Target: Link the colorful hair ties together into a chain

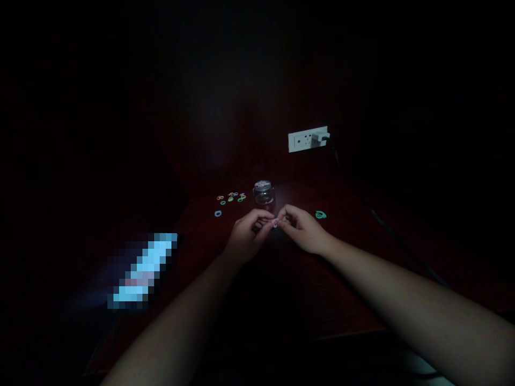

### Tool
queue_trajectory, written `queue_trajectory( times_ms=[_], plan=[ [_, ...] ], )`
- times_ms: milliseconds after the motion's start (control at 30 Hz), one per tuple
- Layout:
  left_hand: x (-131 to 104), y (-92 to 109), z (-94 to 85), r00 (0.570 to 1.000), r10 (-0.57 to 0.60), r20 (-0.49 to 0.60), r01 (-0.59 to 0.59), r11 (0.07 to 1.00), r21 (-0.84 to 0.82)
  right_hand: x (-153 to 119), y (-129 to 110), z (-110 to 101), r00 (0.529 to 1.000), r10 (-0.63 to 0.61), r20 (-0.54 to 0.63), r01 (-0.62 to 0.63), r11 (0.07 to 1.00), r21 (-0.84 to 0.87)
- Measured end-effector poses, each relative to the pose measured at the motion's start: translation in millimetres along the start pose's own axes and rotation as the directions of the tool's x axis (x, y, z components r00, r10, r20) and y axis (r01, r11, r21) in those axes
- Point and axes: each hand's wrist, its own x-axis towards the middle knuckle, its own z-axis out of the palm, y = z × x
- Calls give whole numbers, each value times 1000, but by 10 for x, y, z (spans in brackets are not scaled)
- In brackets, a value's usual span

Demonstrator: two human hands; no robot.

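My left hand (pixel 250 231) and my right hand (pixel 301 229) meet over the middle of the dark red table. Between their fingertips is a small pale pink band (pixel 275 222), which looks like a hair tie; both hands pinch it. Fingers cover part of it. Just beyond stands a clear lidded jar (pixel 264 193), upright. To the left of the jar lie several small coloured hair ties (pixel 230 199), with a bluish one (pixel 218 213) nearer to me. Green bands (pixel 320 214) rest on the table to the right of my right hand.
A blurred-out bright screen (pixel 147 268) is at the table's left edge. On the back wall, a white socket panel (pixel 308 139) holds a plug (pixel 321 136). Its dark cable (pixel 386 225) runs down along the right side. The surroundings are very dark.
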Motion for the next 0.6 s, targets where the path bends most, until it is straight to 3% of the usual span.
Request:
queue_trajectory(
  times_ms=[600],
  plan=[
    [-9, -7, 10, 1000, -19, 9, 20, 999, -36, 1, -17, -2, 999, -20, -39, 18, 999, -52]
  ],
)
